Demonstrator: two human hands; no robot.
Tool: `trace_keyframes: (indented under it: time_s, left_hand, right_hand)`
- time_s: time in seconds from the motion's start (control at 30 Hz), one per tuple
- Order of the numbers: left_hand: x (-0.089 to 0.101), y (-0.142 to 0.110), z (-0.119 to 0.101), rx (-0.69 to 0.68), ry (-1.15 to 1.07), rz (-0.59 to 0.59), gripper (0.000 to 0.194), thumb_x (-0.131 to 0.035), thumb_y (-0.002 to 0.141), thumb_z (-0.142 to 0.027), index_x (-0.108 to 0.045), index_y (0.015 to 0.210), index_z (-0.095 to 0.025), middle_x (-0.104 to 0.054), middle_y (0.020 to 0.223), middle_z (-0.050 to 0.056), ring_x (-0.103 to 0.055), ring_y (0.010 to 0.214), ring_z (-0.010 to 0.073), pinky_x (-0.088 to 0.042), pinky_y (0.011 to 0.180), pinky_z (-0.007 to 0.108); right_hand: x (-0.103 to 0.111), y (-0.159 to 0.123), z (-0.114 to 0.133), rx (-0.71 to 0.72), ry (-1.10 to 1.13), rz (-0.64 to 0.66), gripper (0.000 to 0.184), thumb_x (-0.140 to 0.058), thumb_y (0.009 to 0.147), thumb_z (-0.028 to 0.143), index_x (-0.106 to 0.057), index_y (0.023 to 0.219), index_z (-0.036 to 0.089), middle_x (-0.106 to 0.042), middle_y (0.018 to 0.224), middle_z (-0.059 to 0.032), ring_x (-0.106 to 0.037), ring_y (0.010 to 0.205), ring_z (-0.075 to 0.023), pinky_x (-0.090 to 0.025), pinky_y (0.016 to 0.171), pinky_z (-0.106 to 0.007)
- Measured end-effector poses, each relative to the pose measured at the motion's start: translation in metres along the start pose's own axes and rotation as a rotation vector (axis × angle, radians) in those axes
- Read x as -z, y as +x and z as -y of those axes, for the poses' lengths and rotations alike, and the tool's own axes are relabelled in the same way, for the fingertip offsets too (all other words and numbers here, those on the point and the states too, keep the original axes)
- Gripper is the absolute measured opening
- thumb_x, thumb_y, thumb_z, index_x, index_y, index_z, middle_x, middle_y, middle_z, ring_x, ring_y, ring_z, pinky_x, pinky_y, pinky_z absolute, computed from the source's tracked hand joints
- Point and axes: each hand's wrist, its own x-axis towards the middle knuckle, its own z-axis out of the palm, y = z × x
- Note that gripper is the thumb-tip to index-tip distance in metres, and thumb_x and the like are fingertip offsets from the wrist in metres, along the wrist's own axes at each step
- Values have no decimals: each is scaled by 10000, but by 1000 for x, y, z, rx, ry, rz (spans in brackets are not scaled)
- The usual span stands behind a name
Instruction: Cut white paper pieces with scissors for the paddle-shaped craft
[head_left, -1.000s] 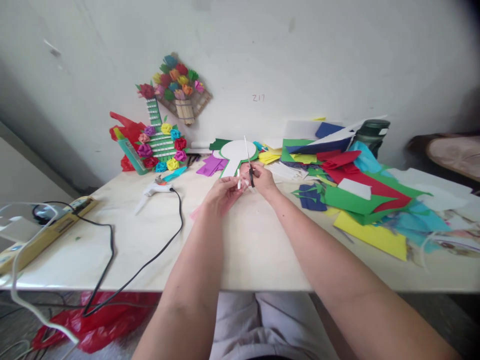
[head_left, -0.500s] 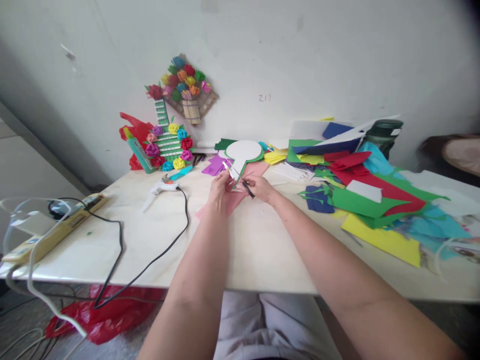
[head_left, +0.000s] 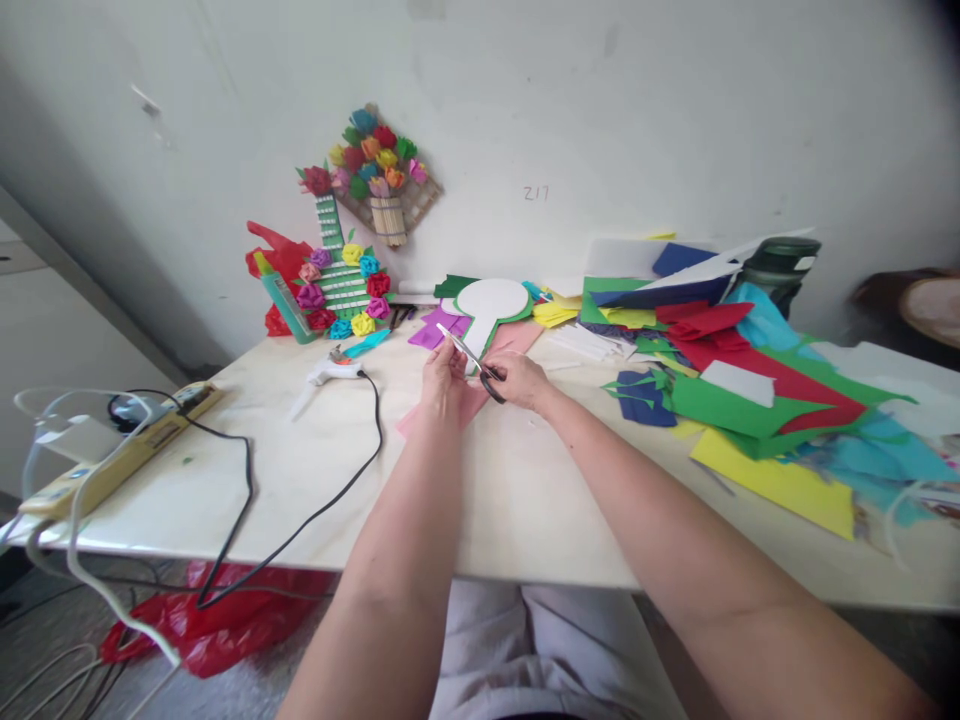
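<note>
My right hand (head_left: pixel 523 382) is closed around the black handles of a pair of scissors (head_left: pixel 491 385). The blades slant up and left, looking nearly together, and their tips lie just above my left hand (head_left: pixel 444 374). That hand is closed in a pinch; what sits between its fingers is too small to make out. Right behind the scissors lies a white round paper shape with a stem (head_left: pixel 493 298), edged by green paper. Pink paper (head_left: pixel 474 402) lies beneath my hands, and purple paper (head_left: pixel 431 327) is just beyond the left one.
To the left are a glue gun (head_left: pixel 334 372) with a black cord and a power strip (head_left: pixel 120 450). A paper-flower guitar (head_left: pixel 341 285) leans at the back beside a glue bottle (head_left: pixel 285 300). Coloured paper scraps (head_left: pixel 750 400) and a dark bottle (head_left: pixel 780 270) fill the right side.
The scissors' blades have come closer together and now point up-left across my left fingers. A white strip seen by the left fingers before is no longer distinct. The view has shifted slightly.
</note>
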Motion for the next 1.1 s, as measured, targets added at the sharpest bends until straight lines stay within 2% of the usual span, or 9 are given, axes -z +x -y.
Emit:
trace_keyframes:
  time_s: [0.3, 0.7, 1.1]
  left_hand:
    - [-7, -3, 2, -14, -17, -67, 74, -635, 679, -140, -582, 629, -126, -548, 521, -35, -505, 452, 19, -423, 523, 127]
    - [-4, -7, 0, -68, 41, 9, 42, -626, 678, -96, -621, 687, -136, -621, 639, 0, -590, 599, 71, -470, 674, 192]
    - [-4, -6, -1, -43, 46, 22, 39, -632, 659, -92, -607, 661, -122, -596, 591, -12, -563, 529, 45, -462, 621, 163]
  right_hand:
    - [6, -3, 8, -14, -138, -16, 283, -475, 722, 490, -607, 757, 241, -653, 795, 6, -567, 786, -142, -334, 597, -221]
    - [12, -6, 10, -24, -251, -14, 306, -424, 744, 501, -606, 798, 262, -650, 799, 12, -559, 754, -144, -306, 566, -234]
    - [12, -6, 8, -11, -279, -29, 284, -444, 731, 492, -596, 781, 257, -646, 782, 10, -557, 742, -150, -299, 562, -240]
